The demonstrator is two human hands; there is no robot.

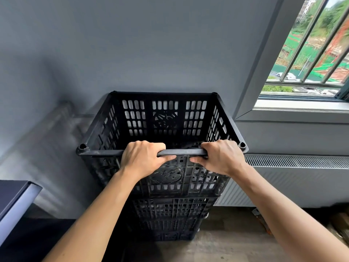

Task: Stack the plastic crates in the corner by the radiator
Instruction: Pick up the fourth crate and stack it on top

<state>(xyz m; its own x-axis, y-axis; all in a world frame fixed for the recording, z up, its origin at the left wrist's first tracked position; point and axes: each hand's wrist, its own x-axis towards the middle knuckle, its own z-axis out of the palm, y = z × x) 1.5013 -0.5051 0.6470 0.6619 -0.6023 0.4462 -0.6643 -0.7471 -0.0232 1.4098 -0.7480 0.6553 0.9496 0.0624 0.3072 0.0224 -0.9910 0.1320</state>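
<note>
Top black plastic crate (pixel 162 118), seated on stacked crates (pixel 170 218) against wall beside radiator (pixel 294 173); near rim gripped by left hand (pixel 140 157) and right hand (pixel 220 156), fingers curled closed; step apparently final seating; next: squaring, release.

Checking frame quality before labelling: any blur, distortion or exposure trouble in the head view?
Head view: strong wide-angle bending, window frame and wall lines lean; daylight from the window on the right, outside bright but readable; left wall smeared around the pipe, looks like motion blur; both hands and the top crate are sharp; lower crates sit in shade, detail murky.
</note>
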